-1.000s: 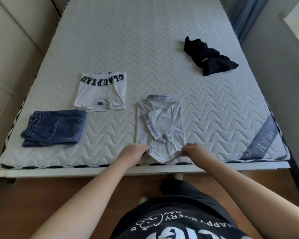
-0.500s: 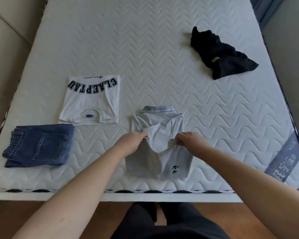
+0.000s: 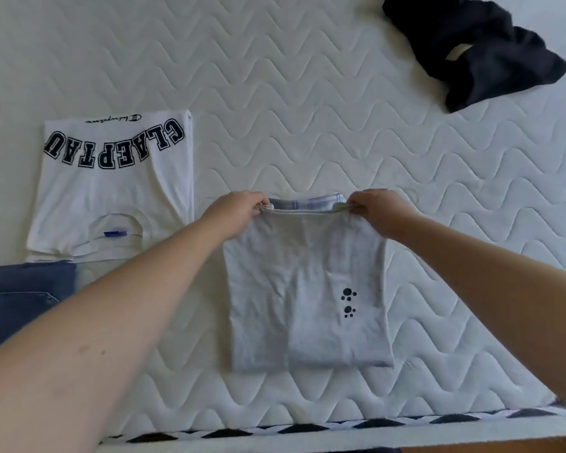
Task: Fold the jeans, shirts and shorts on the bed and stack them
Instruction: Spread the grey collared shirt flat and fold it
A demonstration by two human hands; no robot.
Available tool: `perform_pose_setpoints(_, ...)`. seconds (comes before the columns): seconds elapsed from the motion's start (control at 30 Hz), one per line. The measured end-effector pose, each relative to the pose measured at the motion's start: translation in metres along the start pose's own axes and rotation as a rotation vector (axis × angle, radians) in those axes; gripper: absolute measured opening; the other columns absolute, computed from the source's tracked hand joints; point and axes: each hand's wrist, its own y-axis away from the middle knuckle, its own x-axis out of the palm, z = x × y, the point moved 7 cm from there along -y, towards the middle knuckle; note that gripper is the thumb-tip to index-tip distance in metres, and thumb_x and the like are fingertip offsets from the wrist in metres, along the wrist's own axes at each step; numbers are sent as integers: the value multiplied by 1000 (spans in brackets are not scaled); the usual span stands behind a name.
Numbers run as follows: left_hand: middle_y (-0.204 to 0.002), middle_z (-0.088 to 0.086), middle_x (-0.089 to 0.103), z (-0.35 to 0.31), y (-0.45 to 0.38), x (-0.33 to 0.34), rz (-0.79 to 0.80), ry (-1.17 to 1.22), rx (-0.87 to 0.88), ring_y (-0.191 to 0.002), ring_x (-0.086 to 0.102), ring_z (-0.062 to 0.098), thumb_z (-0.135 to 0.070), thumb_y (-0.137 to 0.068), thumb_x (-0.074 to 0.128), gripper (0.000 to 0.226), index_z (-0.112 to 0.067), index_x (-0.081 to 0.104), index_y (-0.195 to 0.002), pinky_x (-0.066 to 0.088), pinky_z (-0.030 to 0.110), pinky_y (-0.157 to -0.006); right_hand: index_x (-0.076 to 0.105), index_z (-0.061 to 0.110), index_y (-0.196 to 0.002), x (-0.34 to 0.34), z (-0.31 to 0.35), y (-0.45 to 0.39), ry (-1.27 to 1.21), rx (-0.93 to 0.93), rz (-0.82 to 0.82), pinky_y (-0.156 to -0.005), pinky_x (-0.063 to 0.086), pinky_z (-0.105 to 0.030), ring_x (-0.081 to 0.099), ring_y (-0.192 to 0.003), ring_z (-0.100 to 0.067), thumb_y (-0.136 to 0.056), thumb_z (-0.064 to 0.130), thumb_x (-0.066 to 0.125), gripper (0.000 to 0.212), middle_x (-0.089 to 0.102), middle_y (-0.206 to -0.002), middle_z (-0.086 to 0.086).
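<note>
**Free room vs. obstacles on the mattress**

Open quilted mattress across upper centre of frame, also centre right and lower right, w/ a bare strip along the bottom edge. Obstacles: folded white T-shirt at centre left; folded jeans just below it at left edge, touching or nearly so. Grey polo shirt fills lower centre, w/ a narrow bare lane between it and the T-shirt, crossed by the left forearm. Crumpled black garment sits upper right, well apart from the rest. Both forearms span the lower corners.
</note>
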Motion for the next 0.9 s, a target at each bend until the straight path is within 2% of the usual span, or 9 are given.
perform_pose_setpoints(0.1,-110,5,69,15,-23,13,4,59,-29,-100,62,26,-17,-95,57,20,-23,66,-111,44,31,-79,65,21,-118,18,-15,-25,-17,42,30,-94,44,-43,56,-112,-31,-101,29,48,25,66,-119,-6)
perform_pose_setpoints(0.27,-111,9,66,20,-44,30,-30,97,3,-104,59,27,0,-92,46,32,-16,70,-105,44,32,-93,66,21,-118,39,-28,-44,-81,106,40,-95,44,-43,57,-111,-31,-100,30,51,25,66,-118,-7)
perform_pose_setpoints(0.4,-115,6,57,19,-48,36,-54,223,-11,-113,51,19,-22,-97,57,21,-12,64,-113,33,17,-95,69,22,-101,39,-32,-43,-221,140,-89,-78,48,-35,61,-93,-23,-93,31,61,15,68,-97,0)
perform_pose_setpoints(0.5,-129,8,49,24,-47,50,101,76,-32,-120,47,22,-45,-73,81,76,-17,45,-134,37,35,-107,69,22,-93,42,-35,-42,-278,143,-153,-74,49,-35,61,-88,-21,-89,30,65,10,67,-90,2)
perform_pose_setpoints(0.6,-124,14,57,32,-51,53,106,92,-153,-113,57,31,-41,-64,88,91,-16,36,-134,46,41,-96,66,22,-106,53,-40,-48,-292,157,-114,-76,42,-30,57,-97,-19,-89,36,67,22,61,-100,4)
perform_pose_setpoints(0.7,-119,13,62,34,-57,54,128,85,-242,-108,60,28,-40,-62,90,79,-13,48,-123,47,36,-91,55,23,-123,62,-43,-54,-325,212,13,-85,41,-28,49,-101,-13,-74,56,76,63,51,-109,9)
perform_pose_setpoints(0.77,-112,11,65,33,-60,52,165,37,-276,-103,61,27,-41,-63,89,65,-12,59,-114,46,32,-84,52,23,-126,64,-44,-58,-335,238,100,-77,44,-26,52,-95,-13,-64,60,81,78,51,-109,8)
perform_pose_setpoints(0.83,-105,15,68,32,-62,52,242,-38,-303,-98,62,29,-44,-68,85,54,-8,67,-105,43,31,-77,52,22,-119,64,-44,-63,-315,278,195,-65,45,-27,58,-84,-16,-62,57,84,74,54,-106,5)
perform_pose_setpoints(0.9,-102,17,69,29,-63,52,302,-83,-326,-96,63,30,-48,-72,81,52,-6,70,-101,39,30,-71,56,18,-96,64,-42,-67,-197,284,276,-61,43,-29,57,-80,-19,-64,58,83,58,56,-90,3)
